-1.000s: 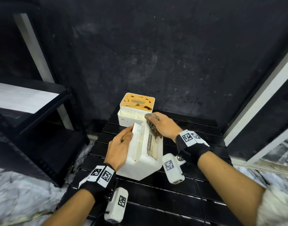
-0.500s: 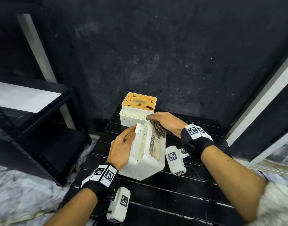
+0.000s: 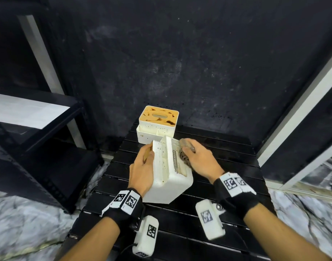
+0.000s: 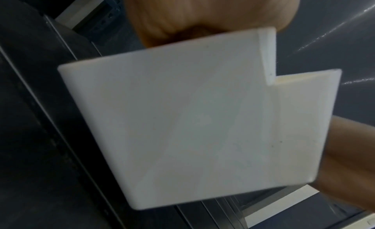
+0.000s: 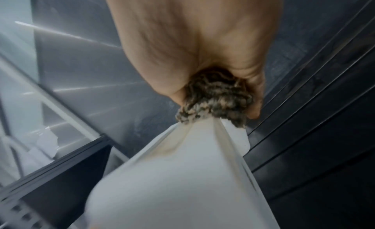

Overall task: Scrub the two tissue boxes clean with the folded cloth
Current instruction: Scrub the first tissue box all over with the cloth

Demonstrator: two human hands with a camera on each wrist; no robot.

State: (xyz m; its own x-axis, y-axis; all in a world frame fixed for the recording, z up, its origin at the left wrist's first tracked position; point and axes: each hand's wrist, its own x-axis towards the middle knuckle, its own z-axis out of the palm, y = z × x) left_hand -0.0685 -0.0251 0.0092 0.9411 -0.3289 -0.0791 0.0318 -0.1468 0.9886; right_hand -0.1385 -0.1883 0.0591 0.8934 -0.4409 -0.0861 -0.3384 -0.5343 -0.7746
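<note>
A white tissue box [image 3: 169,178] lies tipped on its side on the black slatted table [image 3: 208,189], speckled with brown spots. My left hand [image 3: 142,166] grips its left side; the box's white wall [image 4: 192,120] fills the left wrist view. My right hand [image 3: 197,159] holds the dirty folded cloth [image 3: 184,157] pressed against the box's right face near its far end. The right wrist view shows the cloth [image 5: 215,101] bunched in the fingers against the box [image 5: 182,176]. A second tissue box [image 3: 157,127] with a stained orange lid stands upright just behind.
A black shelf unit [image 3: 35,132] with a white board on it stands to the left. A dark wall rises right behind the table. A white frame [image 3: 300,110] runs along the right. Marbled floor [image 3: 20,223] surrounds the table.
My right hand has slid the cloth along the box's right face toward its far end. The box has tilted a little more upright in my left hand.
</note>
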